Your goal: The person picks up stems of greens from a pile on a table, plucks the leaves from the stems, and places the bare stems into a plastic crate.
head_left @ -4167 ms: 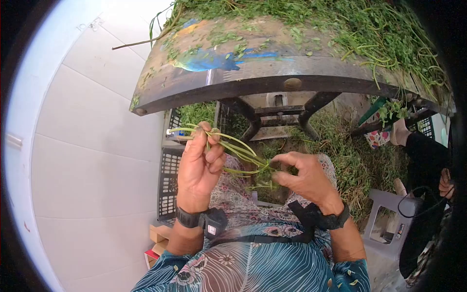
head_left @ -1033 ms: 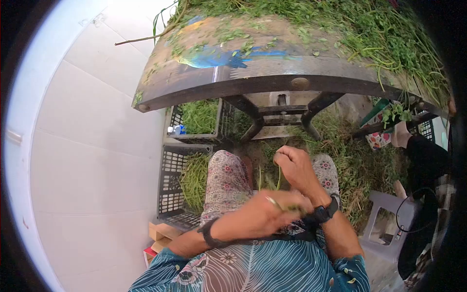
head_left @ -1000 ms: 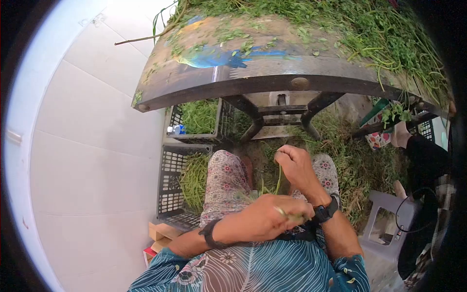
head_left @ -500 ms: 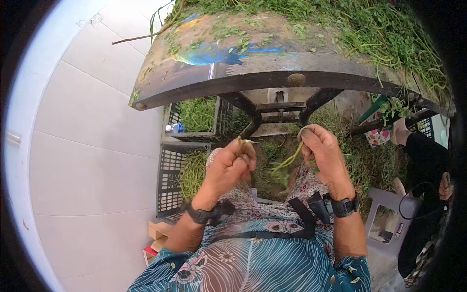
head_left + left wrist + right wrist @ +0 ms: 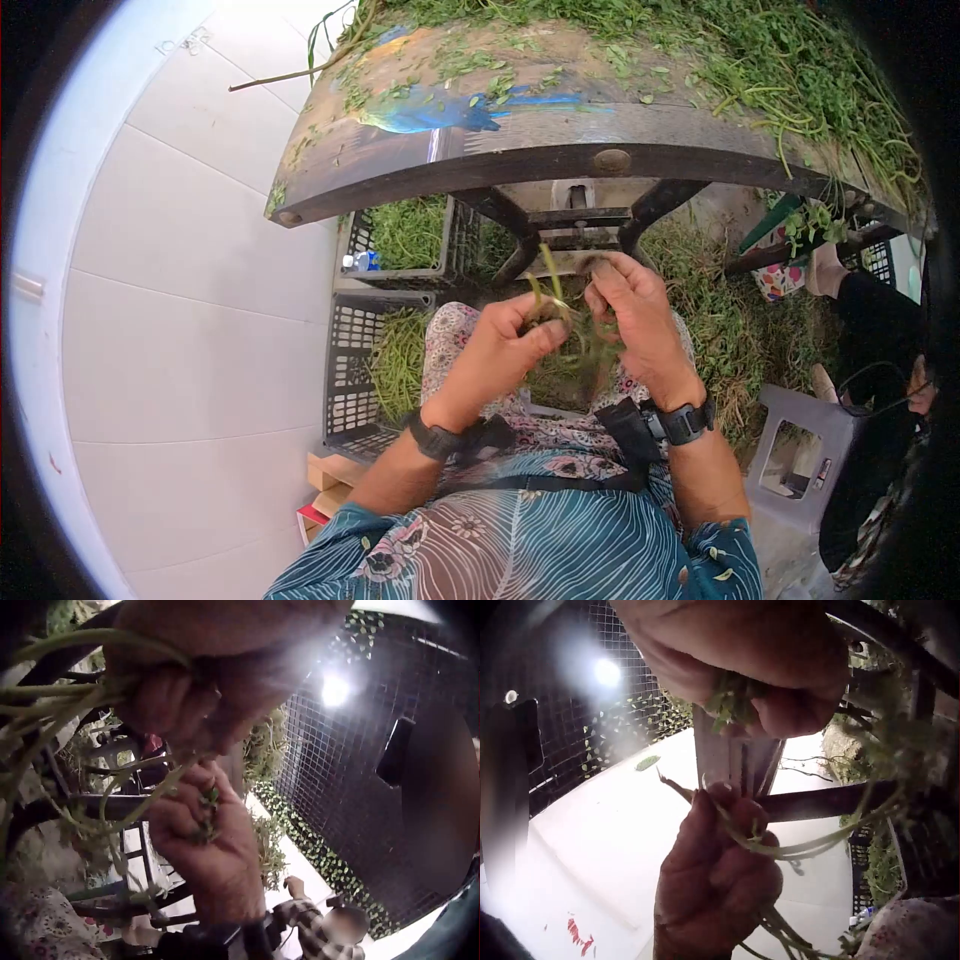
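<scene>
In the head view the left hand (image 5: 505,350) grips several green stems (image 5: 545,275), whose ends stick up past its thumb. Close on its right, the right hand (image 5: 640,315) has its fingers curled, thumb against forefinger. Small green leaves (image 5: 208,814) show inside the right hand's curled fingers in the left wrist view. From the left hand, long stems (image 5: 795,847) trail off in the right wrist view. Blurred greenery hangs between the two hands, above the lap.
A table edge (image 5: 450,175) runs across above the hands, with heaped greens (image 5: 800,80) on top. Two black crates (image 5: 350,375) with stems and greens stand at the left. Plant litter (image 5: 750,340) covers the floor. A grey stool (image 5: 800,450) and another person's dark-clothed leg (image 5: 880,330) are at the right.
Over the last half second the hands have come closer together, the left moving right and the right slightly left. The stems in the right hand no longer show clearly; stems now stand up from the left.
</scene>
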`<action>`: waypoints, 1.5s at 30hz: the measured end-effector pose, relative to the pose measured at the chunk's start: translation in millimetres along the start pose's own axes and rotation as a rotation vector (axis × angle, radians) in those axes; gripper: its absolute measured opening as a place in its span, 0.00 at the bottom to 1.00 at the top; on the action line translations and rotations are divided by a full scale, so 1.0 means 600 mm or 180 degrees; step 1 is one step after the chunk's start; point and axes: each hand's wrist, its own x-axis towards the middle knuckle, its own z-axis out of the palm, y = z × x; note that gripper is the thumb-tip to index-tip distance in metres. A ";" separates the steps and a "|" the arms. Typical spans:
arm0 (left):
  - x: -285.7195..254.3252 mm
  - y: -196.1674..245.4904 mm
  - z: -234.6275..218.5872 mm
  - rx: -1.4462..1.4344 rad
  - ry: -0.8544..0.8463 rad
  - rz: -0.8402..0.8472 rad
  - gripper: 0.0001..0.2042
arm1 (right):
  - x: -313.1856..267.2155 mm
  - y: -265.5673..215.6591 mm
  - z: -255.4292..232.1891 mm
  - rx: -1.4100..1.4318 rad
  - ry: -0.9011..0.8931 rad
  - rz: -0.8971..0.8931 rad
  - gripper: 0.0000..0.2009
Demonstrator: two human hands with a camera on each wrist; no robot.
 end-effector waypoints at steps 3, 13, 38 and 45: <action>-0.001 0.003 -0.014 -0.0663 0.0208 -0.0250 0.09 | -0.006 0.007 -0.022 -0.0398 -0.0037 0.0121 0.10; 0.000 -0.010 -0.034 -0.1593 0.0574 -0.0421 0.07 | -0.037 0.005 -0.041 -0.1711 -0.0014 -0.0243 0.13; 0.000 -0.002 -0.021 -0.1844 0.1085 0.0271 0.04 | -0.046 0.029 -0.006 -0.2691 -0.0537 -0.0894 0.08; -0.004 0.002 -0.035 -0.1765 0.1015 0.0375 0.04 | -0.040 0.026 -0.003 -0.2419 -0.0756 -0.0543 0.10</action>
